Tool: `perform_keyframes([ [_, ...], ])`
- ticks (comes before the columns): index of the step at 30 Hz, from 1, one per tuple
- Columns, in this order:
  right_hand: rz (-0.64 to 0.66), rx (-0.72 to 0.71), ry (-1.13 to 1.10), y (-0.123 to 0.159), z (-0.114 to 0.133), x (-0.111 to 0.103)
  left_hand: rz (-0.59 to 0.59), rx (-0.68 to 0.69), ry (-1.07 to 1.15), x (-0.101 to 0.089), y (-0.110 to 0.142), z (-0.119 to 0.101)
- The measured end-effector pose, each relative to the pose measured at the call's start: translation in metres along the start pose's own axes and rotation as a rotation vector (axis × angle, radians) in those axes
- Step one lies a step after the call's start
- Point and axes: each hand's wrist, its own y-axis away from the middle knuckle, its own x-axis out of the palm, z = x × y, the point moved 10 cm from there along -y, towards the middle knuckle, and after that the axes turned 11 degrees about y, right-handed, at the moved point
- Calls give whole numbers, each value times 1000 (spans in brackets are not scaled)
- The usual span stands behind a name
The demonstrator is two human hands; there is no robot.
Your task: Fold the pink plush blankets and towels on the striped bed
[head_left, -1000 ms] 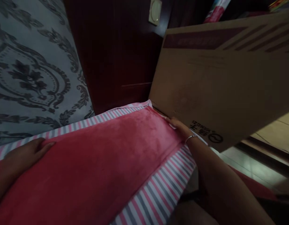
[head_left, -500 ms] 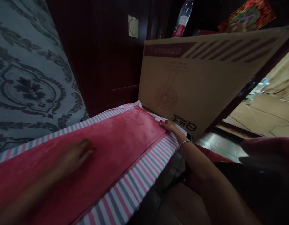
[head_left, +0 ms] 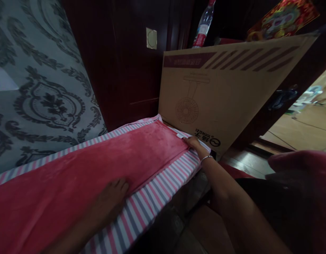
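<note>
A plush red blanket [head_left: 104,158], folded into a long flat strip, lies on a striped pink, grey and white sheet [head_left: 152,197]. At its far end my right hand [head_left: 194,145] grips the blanket's corner, thumb and fingers closed beside a small white tag [head_left: 180,135]. A bracelet circles that wrist. My left hand [head_left: 114,195] rests on the blanket's near long edge, palm down, with its fingers stretched forward and slightly bent; the fingertips touch the cloth next to the stripes.
Beyond the far end leans a large cardboard box [head_left: 218,95] with a fan drawing. A plastic bottle [head_left: 204,28] and a red decorated packet [head_left: 282,21] are above it. Patterned wallpaper [head_left: 52,102] borders the left, beside a dark red wooden panel [head_left: 123,70]. A doorway opens at right.
My left hand has moved right and towards me, from the middle of the blanket to its near edge. My right hand keeps its hold on the corner. The view has shifted slightly left.
</note>
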Motion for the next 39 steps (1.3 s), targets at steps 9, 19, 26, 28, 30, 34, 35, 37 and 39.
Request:
perform_keyframes([
  [9, -1, 26, 15, 2, 4, -3, 125, -101, -6, 2, 6, 1],
  [19, -70, 45, 71, 4, -22, -26, 36, -4, 72, 7, 6, -22],
  [26, -56, 29, 128, 22, -33, -7, 65, 44, -33, 38, 19, -40],
  [28, -56, 30, 136, 22, -35, -9, 115, 26, -60, 36, 19, -42],
  [30, -56, 38, 149, 23, -34, -12, 134, 17, -59, 29, 18, -44],
  [34, -129, 74, 203, 36, -18, -20, 23, 66, 64, 0, 7, -50],
  [35, -181, 48, 225, 42, -7, -22, -12, 80, 101, -7, 2, -52],
  [37, -284, -87, 277, 58, 25, -21, -62, 94, 153, -14, -9, -56],
  [39, -308, -254, 332, 76, 53, -6, -53, 63, 172, -9, -20, -61],
])
